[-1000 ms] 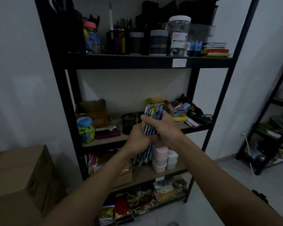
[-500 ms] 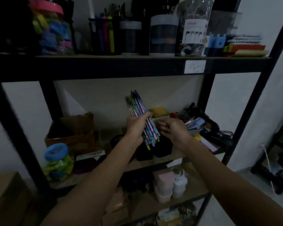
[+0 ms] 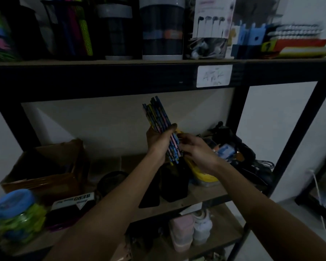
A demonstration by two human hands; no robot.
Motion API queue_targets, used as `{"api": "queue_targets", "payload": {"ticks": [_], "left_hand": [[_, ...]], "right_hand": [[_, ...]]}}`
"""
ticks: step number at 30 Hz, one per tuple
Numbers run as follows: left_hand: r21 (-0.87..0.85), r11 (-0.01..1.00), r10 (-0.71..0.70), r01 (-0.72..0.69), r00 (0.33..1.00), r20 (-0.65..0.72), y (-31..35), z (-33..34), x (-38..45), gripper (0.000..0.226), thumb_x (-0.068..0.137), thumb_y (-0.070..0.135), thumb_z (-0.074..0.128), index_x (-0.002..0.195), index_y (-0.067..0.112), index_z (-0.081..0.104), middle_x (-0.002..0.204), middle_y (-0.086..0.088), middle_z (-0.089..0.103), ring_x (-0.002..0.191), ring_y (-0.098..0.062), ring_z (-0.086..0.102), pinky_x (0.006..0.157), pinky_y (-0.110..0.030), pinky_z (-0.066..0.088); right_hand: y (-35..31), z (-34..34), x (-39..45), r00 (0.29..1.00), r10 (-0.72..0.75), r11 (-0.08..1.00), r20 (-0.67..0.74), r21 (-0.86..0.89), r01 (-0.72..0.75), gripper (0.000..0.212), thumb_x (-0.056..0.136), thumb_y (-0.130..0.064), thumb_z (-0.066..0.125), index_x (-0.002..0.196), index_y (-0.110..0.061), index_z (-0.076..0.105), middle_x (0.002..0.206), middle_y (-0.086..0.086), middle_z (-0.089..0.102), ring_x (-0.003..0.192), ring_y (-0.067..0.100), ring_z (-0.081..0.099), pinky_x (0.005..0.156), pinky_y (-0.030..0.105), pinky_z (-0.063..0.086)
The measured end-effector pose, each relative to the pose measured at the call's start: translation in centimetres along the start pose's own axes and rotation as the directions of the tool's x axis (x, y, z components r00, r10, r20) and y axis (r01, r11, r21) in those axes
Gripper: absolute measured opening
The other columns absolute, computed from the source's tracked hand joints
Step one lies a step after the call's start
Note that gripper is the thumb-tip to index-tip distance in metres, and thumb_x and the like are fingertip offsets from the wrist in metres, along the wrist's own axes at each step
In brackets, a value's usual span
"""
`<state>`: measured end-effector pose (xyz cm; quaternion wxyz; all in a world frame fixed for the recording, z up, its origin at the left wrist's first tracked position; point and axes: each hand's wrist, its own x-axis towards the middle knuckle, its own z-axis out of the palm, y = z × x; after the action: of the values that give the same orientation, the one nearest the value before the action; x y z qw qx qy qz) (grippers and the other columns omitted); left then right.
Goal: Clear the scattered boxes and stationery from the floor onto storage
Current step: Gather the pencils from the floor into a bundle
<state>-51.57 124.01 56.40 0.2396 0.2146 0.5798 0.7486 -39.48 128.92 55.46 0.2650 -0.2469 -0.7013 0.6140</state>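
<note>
Multicoloured patterned pencil bundle (image 3: 163, 131) is tilting up-left in front of the black metal shelving unit's (image 3: 109, 80) middle bay, lower ends just above a black pen holder (image 3: 174, 182) standing on the wooden shelf board (image 3: 201, 198). Left hand (image 3: 158, 141) is gripping the bundle. Right hand (image 3: 197, 152) is touching its lower part with loosely curled fingers.

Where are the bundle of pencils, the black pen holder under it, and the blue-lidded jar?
bundle of pencils (image 3: 159, 117), head view, on the upper shafts above the left hand.
black pen holder (image 3: 174, 185), head view, on its front wall.
blue-lidded jar (image 3: 13, 203), head view, on the blue lid.
</note>
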Motion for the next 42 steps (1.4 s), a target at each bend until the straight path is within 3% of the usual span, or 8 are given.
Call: {"api": "queue_targets", "payload": {"ticks": [10,15,20,24,30,36,39,42], "left_hand": [[0.184,0.974,0.111,-0.129,0.988,0.107,-3.8,-1.0,-1.1,0.026,0.082,0.028,0.082,0.098,0.018,0.066,0.086,0.005,0.071,0.072,0.001,0.068,0.063,-0.015,0.055],[0.236,0.955,0.134,-0.181,0.970,0.204,-4.9,-1.5,-1.8,0.029,0.086,0.023,0.079,0.110,0.018,0.064,0.092,0.012,0.070,0.078,0.007,0.066,0.065,-0.010,0.052],[0.288,0.939,0.107,-0.189,0.955,0.277,-5.5,-1.2,-1.7,0.038,0.082,0.025,0.082,0.115,0.017,0.065,0.104,0.002,0.073,0.096,-0.008,0.069,0.082,-0.029,0.059],[0.325,0.925,0.074,-0.196,0.933,0.352,-5.6,-0.8,-1.5,0.048,0.087,0.016,0.077,0.131,0.018,0.059,0.117,0.003,0.070,0.108,-0.013,0.066,0.091,-0.033,0.058],[0.388,0.896,0.042,-0.217,0.910,0.412,-4.9,-1.1,-1.2,0.043,0.097,-0.003,0.059,0.139,0.003,0.051,0.129,-0.005,0.059,0.115,-0.014,0.058,0.083,-0.012,0.051],[0.614,0.750,-0.026,-0.247,0.916,0.400,-4.0,-2.3,-1.1,0.033,0.088,0.021,0.071,0.121,0.021,0.065,0.104,0.004,0.067,0.103,-0.019,0.066,0.085,-0.031,0.056],[0.752,0.573,-0.065,-0.324,0.897,0.437,-3.7,-3.2,-1.0,0.032,0.080,0.039,0.074,0.108,0.028,0.065,0.104,0.002,0.070,0.095,-0.020,0.067,0.083,-0.037,0.058],[0.800,0.469,-0.083,-0.373,0.884,0.460,-4.1,-4.1,-0.7,0.034,0.073,0.052,0.073,0.098,0.031,0.062,0.100,0.004,0.069,0.093,-0.019,0.065,0.080,-0.034,0.057]], "right_hand": [[2.1,-2.1,0.8,0.989,0.031,0.962,0.148,-0.273,0.010,0.043,0.092,0.005,0.059,0.131,-0.012,0.054,0.118,0.017,0.065,0.108,0.031,0.065,0.090,0.046,0.054],[2.7,-1.9,0.5,0.985,-0.011,0.904,0.173,-0.419,0.084,0.049,0.087,0.006,0.067,0.129,-0.016,0.057,0.119,-0.001,0.069,0.112,0.013,0.065,0.099,0.042,0.054],[2.1,-1.8,0.3,0.991,-0.067,0.969,0.119,-0.227,0.093,0.076,0.072,0.012,0.052,0.142,-0.016,0.046,0.133,0.002,0.062,0.125,0.015,0.058,0.105,0.038,0.050],[0.1,-1.4,0.8,0.994,-0.093,0.996,0.057,-0.001,0.093,0.065,0.075,-0.001,0.064,0.136,-0.011,0.045,0.125,0.009,0.066,0.115,0.021,0.065,0.098,0.046,0.054],[-0.2,0.6,2.1,0.990,-0.121,0.958,-0.067,-0.269,0.099,0.073,0.083,-0.019,0.081,0.136,-0.016,0.032,0.117,-0.002,0.061,0.111,0.013,0.061,0.092,0.028,0.053],[1.2,1.6,2.3,0.984,-0.139,0.966,-0.110,-0.236,0.110,0.059,0.090,-0.006,0.072,0.131,-0.008,0.030,0.114,0.001,0.057,0.110,0.014,0.059,0.080,0.012,0.051],[1.6,1.7,1.9,0.985,-0.161,0.937,-0.062,-0.324,0.133,0.058,0.094,-0.007,0.067,0.135,-0.006,0.027,0.112,-0.001,0.052,0.104,0.007,0.055,0.073,0.001,0.044],[2.2,1.8,1.5,0.987,-0.161,0.911,-0.012,-0.386,0.144,0.057,0.096,-0.014,0.066,0.138,-0.006,0.027,0.117,0.001,0.051,0.111,0.010,0.054,0.087,0.007,0.047]]}}
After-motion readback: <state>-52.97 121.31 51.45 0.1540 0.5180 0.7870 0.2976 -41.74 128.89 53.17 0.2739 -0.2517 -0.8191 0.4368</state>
